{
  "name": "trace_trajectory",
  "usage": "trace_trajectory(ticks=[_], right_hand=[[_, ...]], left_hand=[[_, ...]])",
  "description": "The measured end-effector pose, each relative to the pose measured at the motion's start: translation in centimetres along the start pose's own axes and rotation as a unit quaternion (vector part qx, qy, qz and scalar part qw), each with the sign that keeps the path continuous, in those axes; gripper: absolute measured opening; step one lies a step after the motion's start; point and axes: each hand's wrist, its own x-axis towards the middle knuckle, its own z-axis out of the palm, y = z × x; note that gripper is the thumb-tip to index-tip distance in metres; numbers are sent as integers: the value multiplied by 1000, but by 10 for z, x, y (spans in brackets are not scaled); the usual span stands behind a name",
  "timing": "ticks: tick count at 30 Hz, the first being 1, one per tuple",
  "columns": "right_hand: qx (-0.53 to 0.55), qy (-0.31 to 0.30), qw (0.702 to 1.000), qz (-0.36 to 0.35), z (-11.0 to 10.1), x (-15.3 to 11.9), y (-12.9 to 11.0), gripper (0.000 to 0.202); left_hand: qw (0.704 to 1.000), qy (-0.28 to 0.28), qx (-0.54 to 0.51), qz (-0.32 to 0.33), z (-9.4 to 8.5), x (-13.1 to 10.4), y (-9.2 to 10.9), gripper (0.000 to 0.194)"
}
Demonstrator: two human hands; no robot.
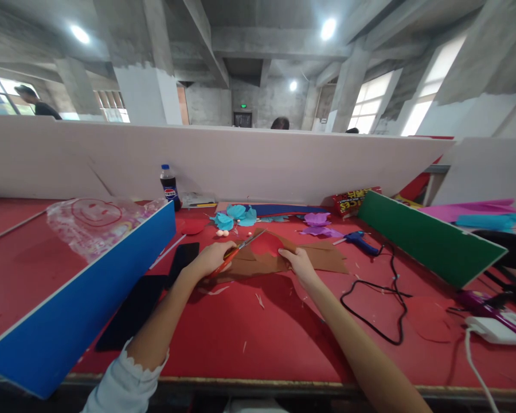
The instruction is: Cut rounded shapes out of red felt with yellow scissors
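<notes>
My left hand [216, 256] is closed around the orange handles of a pair of scissors [242, 246], whose blades point up and to the right. My right hand [300, 265] pinches the edge of a piece of brown paper [290, 244] between thumb and fingers. The scissor blades lie over the brown paper's left part. More brown paper [329, 258] is spread flat on the table under and beside my hands. Just beyond are blue paper petals [234, 217], purple paper petals [317, 224] and small pale beads [222, 233].
A blue board [90, 298] stands at the left and a green board [430, 238] at the right. A blue glue gun [362, 243] trails a black cord [372, 283]. Near the white partition [249, 166] stand a cola bottle [169, 186] and a snack bag [353, 201]. Dark flat panels [133, 312] lie left.
</notes>
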Motion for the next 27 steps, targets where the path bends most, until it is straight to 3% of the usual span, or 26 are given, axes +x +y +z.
trace_trajectory(ticks=[6,14,27], right_hand=[[6,-3,1000,3,-1,2,3,24],[15,2,1000,12,-1,2,3,24],[25,-2,1000,14,3,-3,-1,22]], left_hand=[[1000,-1,-24,5,-1,2,-3,21],[999,30,-9,16,-3,0,2,25],[1000,6,24,1,-2,0,3,26]])
